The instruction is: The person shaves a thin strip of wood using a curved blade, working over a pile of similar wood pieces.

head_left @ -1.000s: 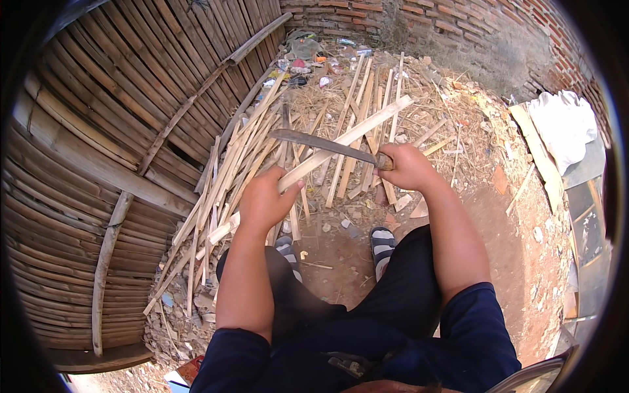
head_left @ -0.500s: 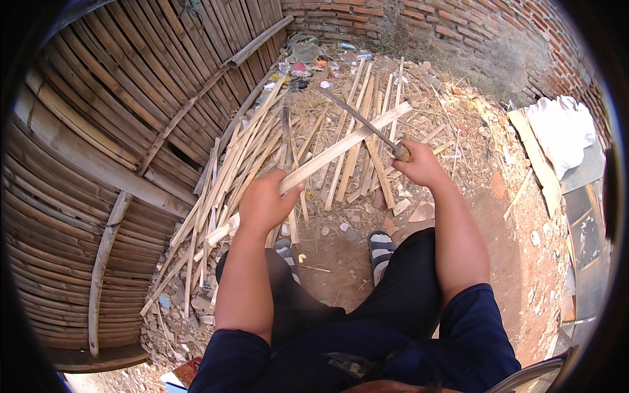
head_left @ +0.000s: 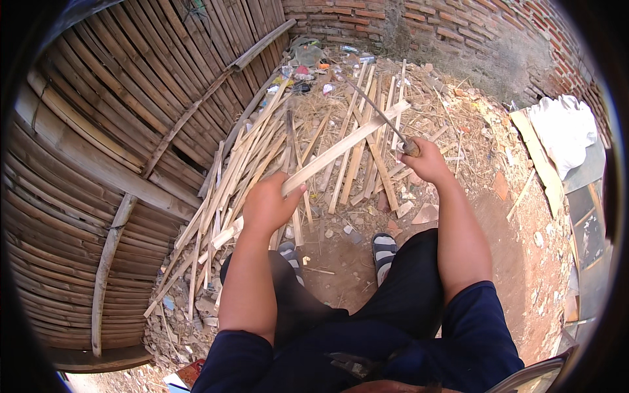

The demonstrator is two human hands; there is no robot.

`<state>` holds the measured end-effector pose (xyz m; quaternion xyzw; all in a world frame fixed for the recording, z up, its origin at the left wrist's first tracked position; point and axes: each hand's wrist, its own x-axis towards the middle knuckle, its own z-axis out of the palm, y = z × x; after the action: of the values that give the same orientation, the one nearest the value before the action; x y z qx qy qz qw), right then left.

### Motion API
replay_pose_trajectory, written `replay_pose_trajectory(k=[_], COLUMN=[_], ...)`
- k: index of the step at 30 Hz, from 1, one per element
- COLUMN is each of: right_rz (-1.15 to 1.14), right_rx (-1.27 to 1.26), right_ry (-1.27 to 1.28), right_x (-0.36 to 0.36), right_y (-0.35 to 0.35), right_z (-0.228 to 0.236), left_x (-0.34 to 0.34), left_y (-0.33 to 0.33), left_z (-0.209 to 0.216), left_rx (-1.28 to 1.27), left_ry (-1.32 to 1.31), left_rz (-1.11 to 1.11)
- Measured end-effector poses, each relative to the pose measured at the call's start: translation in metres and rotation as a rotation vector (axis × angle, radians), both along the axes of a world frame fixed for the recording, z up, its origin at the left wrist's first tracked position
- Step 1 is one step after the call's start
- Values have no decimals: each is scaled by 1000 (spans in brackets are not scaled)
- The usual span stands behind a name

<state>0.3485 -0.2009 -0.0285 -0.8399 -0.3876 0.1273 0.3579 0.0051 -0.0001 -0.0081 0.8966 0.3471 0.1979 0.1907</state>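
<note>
My left hand (head_left: 267,202) is closed round a pale wooden strip (head_left: 345,145), which slants up and to the right in front of me. Its lower end comes out below the wrist. In my right hand (head_left: 427,161) I grip the wooden handle of a long-bladed knife (head_left: 377,110). The dark, thin blade points up and to the left, crossing the strip near its far end. Whether the edge touches the wood I cannot tell. Below and beyond both hands, several more pale strips (head_left: 252,147) lie in a loose pile on the ground.
A bamboo-slat wall (head_left: 124,98) stands close on the left, a brick wall (head_left: 445,29) at the back. Rubble and scraps cover the ground. On the right are a white sack (head_left: 562,134) and a board (head_left: 538,160). My sandalled feet (head_left: 384,255) are just below the pile.
My right hand has moved slightly right with the knife, and the blade has slid along toward the strip's far end. The left hand still holds the strip; the whole view has shifted a little.
</note>
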Motion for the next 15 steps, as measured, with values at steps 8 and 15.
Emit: replay_pose_trajectory(k=[8, 15], right_rz=[388, 321], right_rx=[-92, -20], right_ry=[-334, -150], right_x=[-54, -32], right_y=[14, 15], right_z=[17, 6], left_x=[0, -1], left_y=[-4, -5], left_z=[2, 4], left_rx=[-38, -71], left_ry=[17, -15], left_rz=[17, 12])
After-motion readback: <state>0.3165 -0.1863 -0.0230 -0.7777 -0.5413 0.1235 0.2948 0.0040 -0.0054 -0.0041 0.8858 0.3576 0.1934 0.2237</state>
